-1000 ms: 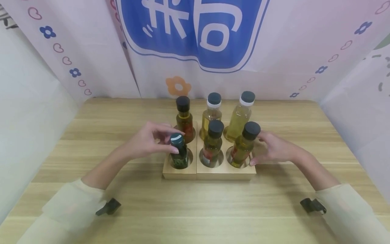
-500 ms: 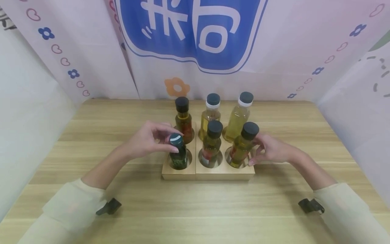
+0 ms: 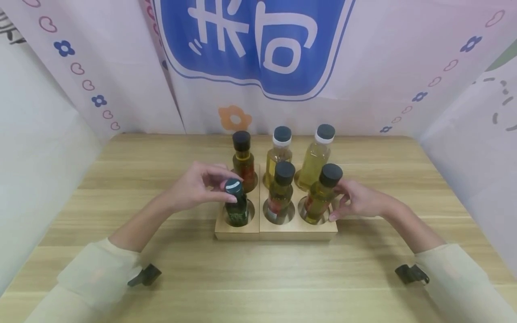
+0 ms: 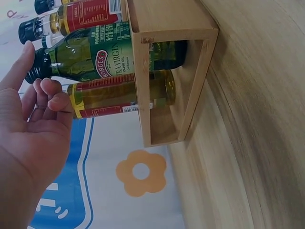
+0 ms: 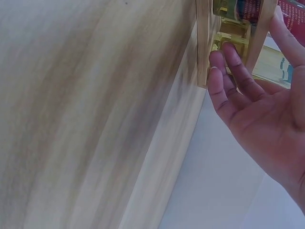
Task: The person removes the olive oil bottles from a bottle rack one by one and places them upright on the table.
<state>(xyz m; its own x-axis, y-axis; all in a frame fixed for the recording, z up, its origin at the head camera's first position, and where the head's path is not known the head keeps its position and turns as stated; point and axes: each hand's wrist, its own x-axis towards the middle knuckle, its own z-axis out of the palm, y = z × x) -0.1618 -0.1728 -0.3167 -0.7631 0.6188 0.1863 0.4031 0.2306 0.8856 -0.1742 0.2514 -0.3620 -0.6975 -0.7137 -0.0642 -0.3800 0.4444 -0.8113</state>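
My left hand (image 3: 199,187) pinches the dark cap of a green olive oil bottle (image 3: 236,211) between thumb and fingers. This bottle, labelled BORGES in the left wrist view, stands in the front left hole of a wooden bottle rack (image 3: 299,234). My right hand (image 3: 361,198) is at the rack's right end. In the right wrist view, its thumb touches the edge of the top board while its other fingers, loosely bent, lie by the open side. Nearest it stands a black-capped oil bottle (image 3: 320,199) in the front right hole.
Another black-capped bottle (image 3: 280,197) fills the front middle hole. Behind are a dark red-labelled bottle (image 3: 244,163) and two clear bottles of yellow oil, one in the middle (image 3: 278,157) and one right (image 3: 316,161). A printed cloth (image 3: 343,112) hangs behind the wooden table (image 3: 258,273).
The view has shifted slightly. My right hand's fingers have drawn a little away from the front right bottle's neck area; my left hand stays on the olive oil bottle's cap.
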